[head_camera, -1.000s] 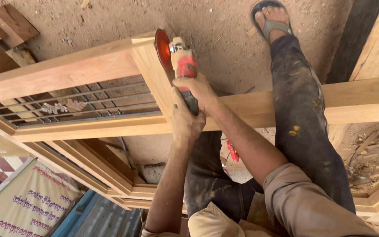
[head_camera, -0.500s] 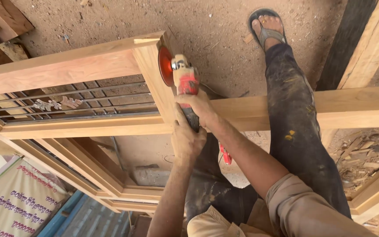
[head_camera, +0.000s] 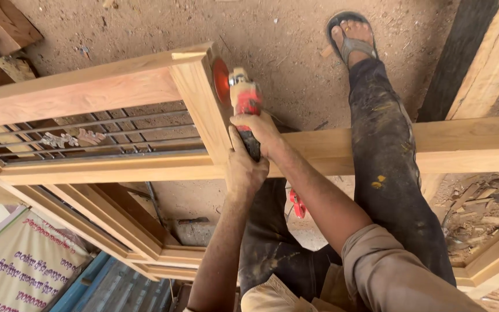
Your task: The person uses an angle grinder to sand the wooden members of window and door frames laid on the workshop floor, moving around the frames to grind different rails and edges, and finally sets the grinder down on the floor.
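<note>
both hands on the angle grinder [head_camera: 244,101]. right hand [head_camera: 259,132] is wrapped over the top of the grinder body, fingers closed around it just behind the red housing. left hand [head_camera: 244,167] sits right below the right hand, clamped on the dark rear grip, thumb up along it. the two hands are touching or nearly so, stacked along the tool.

grinder points away from the hands, up the frame. its red-orange disc [head_camera: 220,81] sits beyond the fingertips, face against the side of the upright wooden post [head_camera: 203,110] of a window frame [head_camera: 82,92]. cannot tell whether the disc is spinning.

left of the hands: the frame's top rail and the metal grille [head_camera: 93,136] with a small decorative piece in it, set between the rails. right of the hands: a long wooden rail [head_camera: 475,144] running off to the edge, passing under the person's right leg [head_camera: 388,162] in dark stained trousers. foot in a sandal [head_camera: 350,34] is planted on the dirt floor [head_camera: 284,34] beyond the hands.

below the hands, nearer the body: more stacked wooden frames [head_camera: 116,225] and a red object [head_camera: 297,203] beside the left knee, partly hidden. wood scraps [head_camera: 480,202] far right of the hands, on the floor. printed banner [head_camera: 18,271] at lower left.
</note>
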